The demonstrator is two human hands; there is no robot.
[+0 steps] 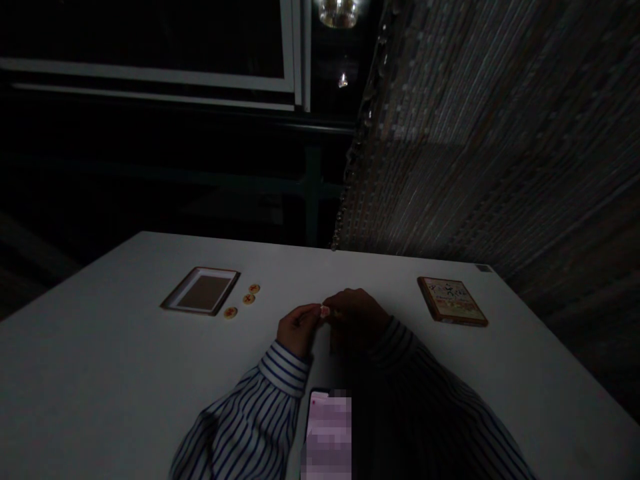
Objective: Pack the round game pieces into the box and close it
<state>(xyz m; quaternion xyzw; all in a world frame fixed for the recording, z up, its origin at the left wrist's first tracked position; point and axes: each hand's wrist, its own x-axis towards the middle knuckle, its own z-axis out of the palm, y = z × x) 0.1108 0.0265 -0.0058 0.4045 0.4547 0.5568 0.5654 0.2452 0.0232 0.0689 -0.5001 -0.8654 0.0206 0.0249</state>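
Near the middle of the white table, a small round piece (325, 311) with a reddish mark sits between the fingertips of both hands. My left hand (299, 328) pinches its left side with thumb and forefinger. My right hand (357, 317), in deep shadow, is closed at its right side; the lower fingers are hard to make out. Three round, pale wooden pieces with red characters lie to the left: one at the back (255, 289), one in the middle (249, 299) and one nearer (231, 313). Beside them is an open, shallow brown-rimmed box part (215, 311).
A decorated box lid (456, 298) rests on the right of the white table (125, 347). Between my forearms lies a phone (327, 433) with a lit screen. A bead-string curtain (425, 133) hangs behind at the right, and a window frame is at the back left.
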